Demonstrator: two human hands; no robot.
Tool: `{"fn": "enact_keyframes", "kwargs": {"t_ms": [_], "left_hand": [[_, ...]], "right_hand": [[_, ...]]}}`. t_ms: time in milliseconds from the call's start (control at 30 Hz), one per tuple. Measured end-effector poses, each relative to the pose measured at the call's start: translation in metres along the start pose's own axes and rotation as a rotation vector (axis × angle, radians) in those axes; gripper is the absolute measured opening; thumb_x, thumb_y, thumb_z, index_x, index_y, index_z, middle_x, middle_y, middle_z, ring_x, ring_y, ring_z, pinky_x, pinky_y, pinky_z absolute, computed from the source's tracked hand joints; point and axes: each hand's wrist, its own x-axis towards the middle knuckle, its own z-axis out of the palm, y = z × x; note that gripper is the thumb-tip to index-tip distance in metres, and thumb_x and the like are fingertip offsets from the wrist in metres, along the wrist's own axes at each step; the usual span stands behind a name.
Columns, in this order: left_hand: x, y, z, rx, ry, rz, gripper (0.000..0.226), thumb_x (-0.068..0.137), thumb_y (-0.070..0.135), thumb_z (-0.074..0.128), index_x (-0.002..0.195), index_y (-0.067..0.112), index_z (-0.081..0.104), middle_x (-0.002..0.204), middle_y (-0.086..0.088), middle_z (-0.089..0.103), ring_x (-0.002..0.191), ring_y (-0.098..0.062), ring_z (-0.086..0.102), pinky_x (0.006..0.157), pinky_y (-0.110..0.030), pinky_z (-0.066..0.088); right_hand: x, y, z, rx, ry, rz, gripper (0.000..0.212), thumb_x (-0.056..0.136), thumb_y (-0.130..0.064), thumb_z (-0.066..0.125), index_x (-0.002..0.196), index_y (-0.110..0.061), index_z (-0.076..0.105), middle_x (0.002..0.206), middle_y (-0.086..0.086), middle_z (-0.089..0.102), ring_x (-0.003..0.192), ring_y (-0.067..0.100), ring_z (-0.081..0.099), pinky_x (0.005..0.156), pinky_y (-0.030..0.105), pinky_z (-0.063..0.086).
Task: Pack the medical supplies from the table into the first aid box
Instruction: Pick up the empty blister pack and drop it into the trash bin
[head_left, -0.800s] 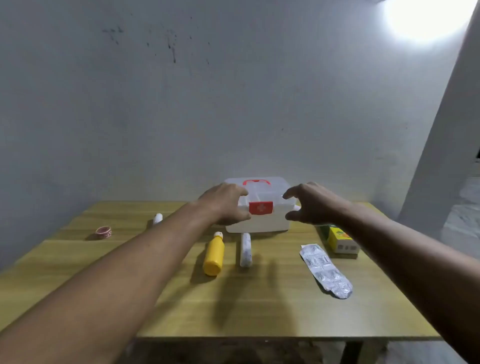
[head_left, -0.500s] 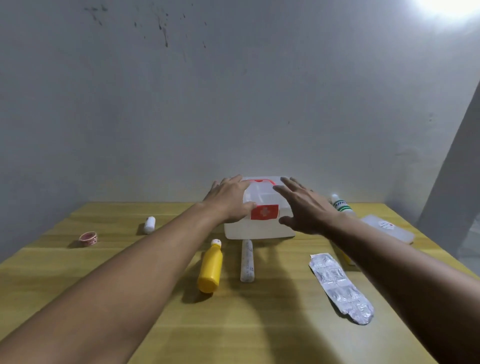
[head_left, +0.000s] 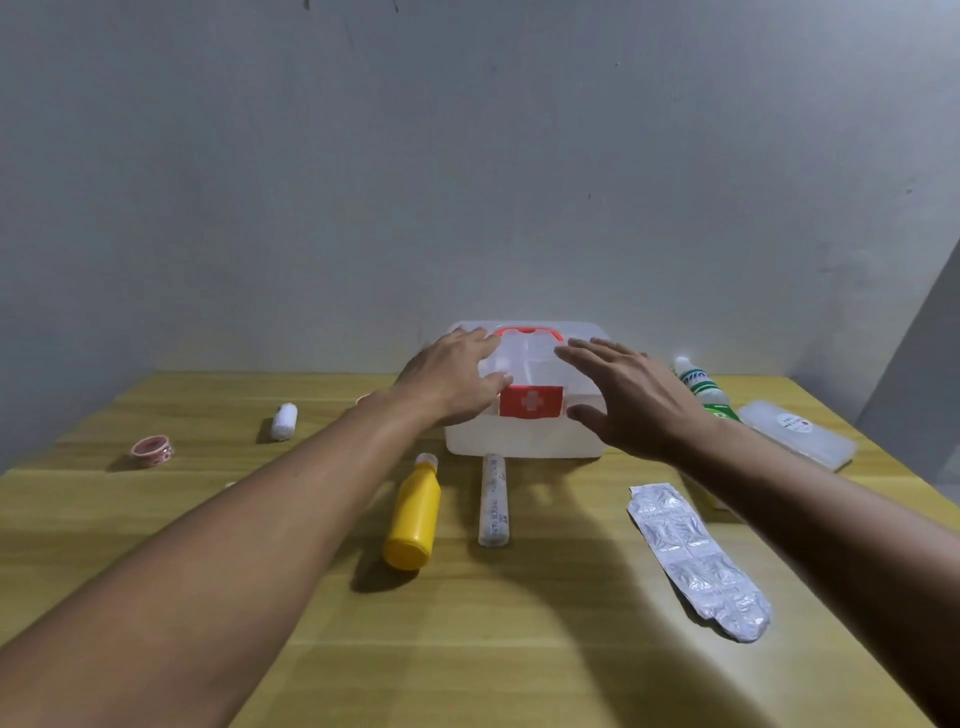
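At centre frame in the head view, the first aid box (head_left: 524, 395) stands lid-closed on the wooden table (head_left: 519, 649). Left hand (head_left: 452, 379) rests spread on its left top edge, thumb near the red latch; right hand (head_left: 628, 400) hovers spread at its right side, holding nothing. Below lie a yellow bottle (head_left: 413, 512) and a bandage roll (head_left: 492, 500); lower right, a blister pack (head_left: 698, 558). At right sit a green-labelled bottle (head_left: 698, 382) and a clear case (head_left: 797, 434); at left, a gauze roll (head_left: 284, 421) and a tape ring (head_left: 151, 451).
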Motion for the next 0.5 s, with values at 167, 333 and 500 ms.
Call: {"fn": "enact_keyframes", "kwargs": {"t_ms": [167,333,500], "left_hand": [[-0.016,0.027,0.005,0.116,0.177,0.126,0.062,0.091,0.04,0.05,0.144,0.012,0.037,0.157,-0.008,0.029,0.148,-0.023,0.016,0.119,-0.054,0.005],[-0.049,0.082,0.031,-0.003,0.326,0.47,0.045,0.078,0.037,0.056,0.111,0.007,0.066,0.119,-0.013,0.066,0.115,-0.031,0.058,0.105,-0.037,0.037],[-0.083,0.139,0.078,-0.034,-0.092,0.511,0.06,0.08,0.056,0.045,0.118,0.012,0.061,0.124,-0.007,0.062,0.118,-0.027,0.052,0.102,-0.038,0.04]], "right_hand": [[-0.03,0.01,-0.008,0.062,0.015,0.078,0.072,0.085,-0.032,0.068,0.147,-0.018,0.033,0.153,0.007,0.036,0.138,0.026,0.036,0.108,0.042,0.034],[-0.082,0.042,-0.024,0.079,-0.003,0.262,0.06,0.081,-0.027,0.069,0.136,-0.019,0.047,0.135,0.009,0.057,0.117,0.032,0.056,0.089,0.038,0.045],[-0.147,0.077,-0.031,-0.006,-0.122,0.431,0.041,0.085,-0.032,0.064,0.121,-0.015,0.059,0.122,0.01,0.064,0.112,0.031,0.057,0.086,0.039,0.048]]}}
